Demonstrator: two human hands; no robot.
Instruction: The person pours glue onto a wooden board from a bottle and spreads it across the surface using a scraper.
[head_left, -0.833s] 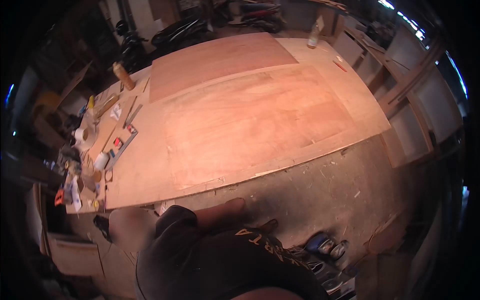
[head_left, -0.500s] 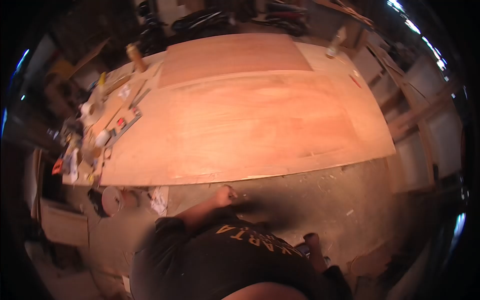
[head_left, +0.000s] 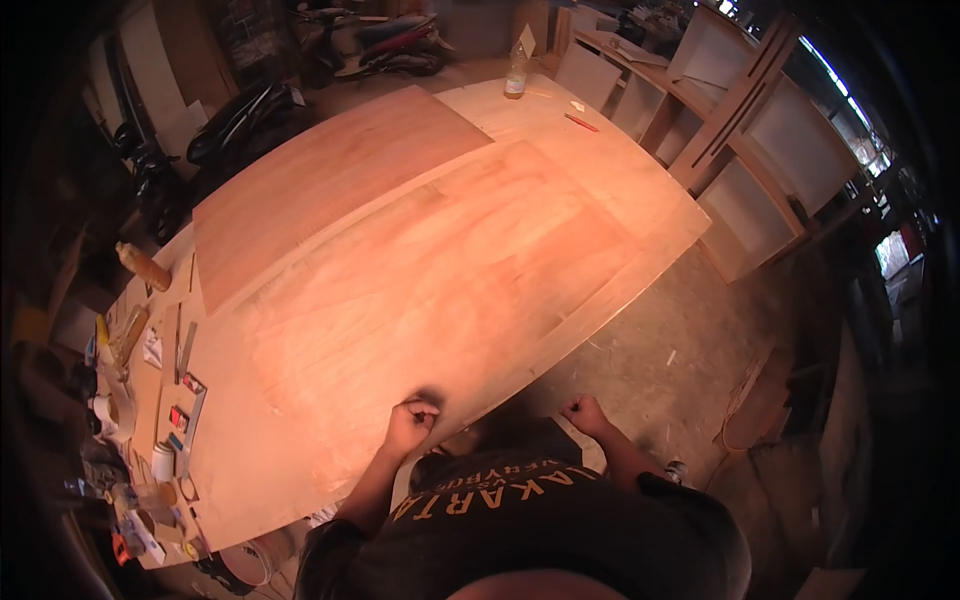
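My left hand point(head_left: 412, 422) is at the near edge of the large wooden table, its fingers curled together. A dark patch shows by its fingertips; whether that is a small object or a shadow I cannot tell. To the right, my right hand point(head_left: 584, 414) is closed into a loose fist beyond the table's edge, above the floor, with nothing showing in it. A large pale wood panel point(head_left: 430, 270) covers much of the tabletop in front of me, with smeared lighter and redder patches. Behind it lies a smaller reddish board point(head_left: 330, 180).
Tools, tape and small containers crowd the table's left end, beside an amber bottle point(head_left: 143, 266). A clear bottle point(head_left: 516, 75) and a red tool point(head_left: 581, 123) are at the far end. Wooden cabinet frames point(head_left: 750, 215) stand to the right; motorcycles point(head_left: 385, 45) are parked behind.
My view has turned to the right, so the table appears slanted. My left hand has come up to the table edge, and my right hand has risen beside it.
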